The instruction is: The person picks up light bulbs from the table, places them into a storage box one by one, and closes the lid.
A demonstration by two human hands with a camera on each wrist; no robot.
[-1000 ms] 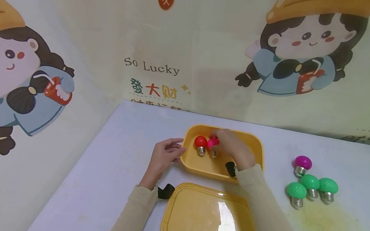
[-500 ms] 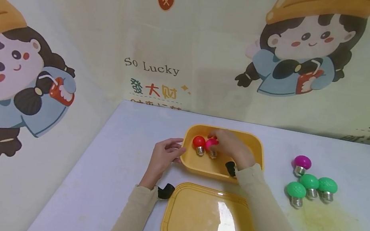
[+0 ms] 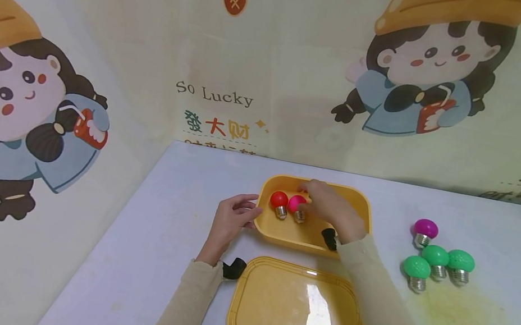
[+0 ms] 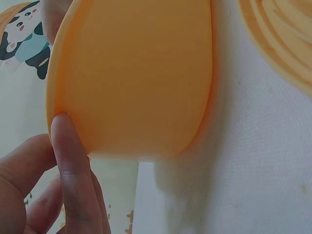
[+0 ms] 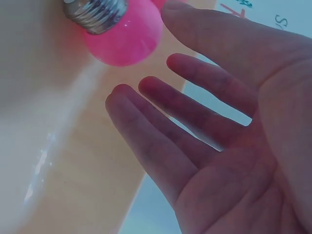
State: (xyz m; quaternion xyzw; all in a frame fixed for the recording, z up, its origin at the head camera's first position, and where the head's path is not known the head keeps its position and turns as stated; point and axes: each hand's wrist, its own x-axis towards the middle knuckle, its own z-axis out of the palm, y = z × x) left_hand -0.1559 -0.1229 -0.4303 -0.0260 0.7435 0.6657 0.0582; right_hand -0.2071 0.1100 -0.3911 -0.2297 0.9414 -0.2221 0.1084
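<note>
A yellow plastic box (image 3: pixel 314 246) lies on the table, holding a red light bulb (image 3: pixel 279 199) and a pink light bulb (image 3: pixel 297 204) side by side at its left. My left hand (image 3: pixel 231 217) pinches the box's left end; in the left wrist view, the fingers (image 4: pixel 73 165) lie on both sides of the rim. Inside the box, my right hand (image 3: pixel 332 205) is beside the pink bulb, its fingers extended and apart. The right wrist view shows nothing in the palm, with the pink bulb (image 5: pixel 124 36) just past the fingertips (image 5: pixel 148 84).
A flat yellow lid (image 3: pixel 287 317) lies in front of the box, partly under my right sleeve. To the right are a purple bulb (image 3: pixel 426 229) and several green bulbs (image 3: pixel 437 256) on the white table. A printed curtain (image 3: pixel 304 78) hangs behind.
The red and pink bulbs have shifted slightly left in the box. My right hand has let go of the pink bulb and drawn slightly right. My left hand has stayed put.
</note>
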